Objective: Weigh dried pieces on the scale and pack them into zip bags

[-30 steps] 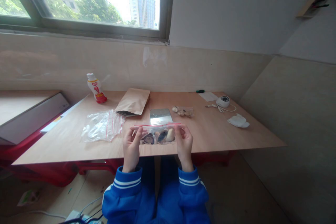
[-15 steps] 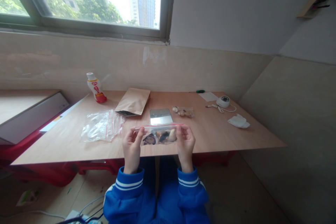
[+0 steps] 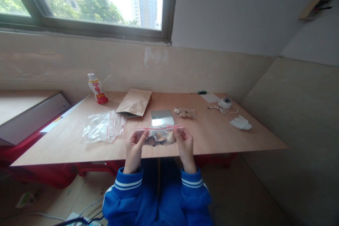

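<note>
Between my two hands is a clear zip-lock bag [image 3: 161,142] with a red strip along its top. Inside are several dark and pale pieces that look like shells or dried food; I cannot tell which. My left hand [image 3: 134,150] pinches the bag's left side, thumb on the front. The right side is gripped by my right hand [image 3: 185,148] in the same way. Just beyond the bag lies a flat silver scale-like plate [image 3: 162,117]. A second small clear bag [image 3: 184,113] with pale lumps rests right of the plate.
Empty clear zip bags [image 3: 102,127] lie on the table at left. A brown paper pouch [image 3: 135,102] and a white-red bottle [image 3: 96,88] stand behind them. At right are a white dome camera [image 3: 225,103], a crumpled white tissue [image 3: 240,122] and white paper [image 3: 210,97].
My hands have come slightly closer together, and the bag's top strip now bows instead of being stretched straight. My thumbs have shifted inward along it.
</note>
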`<control>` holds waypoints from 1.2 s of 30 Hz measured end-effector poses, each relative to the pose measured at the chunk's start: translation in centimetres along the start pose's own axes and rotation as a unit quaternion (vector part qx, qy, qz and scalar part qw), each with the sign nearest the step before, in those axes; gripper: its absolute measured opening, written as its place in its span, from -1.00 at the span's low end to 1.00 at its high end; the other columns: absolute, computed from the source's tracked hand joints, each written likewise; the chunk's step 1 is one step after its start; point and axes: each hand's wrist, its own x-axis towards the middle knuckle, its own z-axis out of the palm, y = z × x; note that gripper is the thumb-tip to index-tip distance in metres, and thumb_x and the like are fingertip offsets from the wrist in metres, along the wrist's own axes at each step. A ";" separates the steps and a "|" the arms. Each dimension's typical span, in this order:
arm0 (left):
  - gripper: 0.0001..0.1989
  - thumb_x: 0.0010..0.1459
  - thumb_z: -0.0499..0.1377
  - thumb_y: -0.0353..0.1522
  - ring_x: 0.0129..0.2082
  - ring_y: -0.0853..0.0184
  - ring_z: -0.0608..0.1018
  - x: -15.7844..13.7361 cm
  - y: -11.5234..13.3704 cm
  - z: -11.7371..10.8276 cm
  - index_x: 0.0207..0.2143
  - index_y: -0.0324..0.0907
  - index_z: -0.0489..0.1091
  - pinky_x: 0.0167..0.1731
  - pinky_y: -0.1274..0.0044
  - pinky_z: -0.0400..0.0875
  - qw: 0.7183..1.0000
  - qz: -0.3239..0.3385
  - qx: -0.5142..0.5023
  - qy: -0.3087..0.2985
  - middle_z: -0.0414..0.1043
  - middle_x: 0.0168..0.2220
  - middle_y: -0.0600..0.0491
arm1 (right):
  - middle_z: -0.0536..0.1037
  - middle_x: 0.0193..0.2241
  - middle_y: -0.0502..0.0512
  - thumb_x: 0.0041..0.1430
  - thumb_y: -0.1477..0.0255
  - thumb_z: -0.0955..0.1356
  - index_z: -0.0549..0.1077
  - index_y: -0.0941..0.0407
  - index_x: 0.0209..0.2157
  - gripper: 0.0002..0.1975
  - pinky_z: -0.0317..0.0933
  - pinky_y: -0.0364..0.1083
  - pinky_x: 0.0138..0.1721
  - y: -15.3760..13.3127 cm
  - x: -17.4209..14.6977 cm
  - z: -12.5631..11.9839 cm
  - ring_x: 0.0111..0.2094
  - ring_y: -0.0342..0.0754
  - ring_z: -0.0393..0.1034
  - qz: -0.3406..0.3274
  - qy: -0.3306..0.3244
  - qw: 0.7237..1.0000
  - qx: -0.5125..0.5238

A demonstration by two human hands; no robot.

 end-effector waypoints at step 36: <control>-0.70 -0.12 0.35 -0.22 -0.45 0.26 0.58 -0.5 1.0 -0.2 -0.38 -0.26 0.52 -0.49 0.50 0.49 0.999 -0.028 0.005 -0.034 0.56 -0.42 -0.03 | 0.62 -0.45 0.10 0.05 0.22 0.41 0.57 0.14 -0.37 -0.74 0.38 -0.05 -0.33 -0.2 -0.6 0.0 -0.37 0.00 0.51 -0.001 0.026 0.998 -0.060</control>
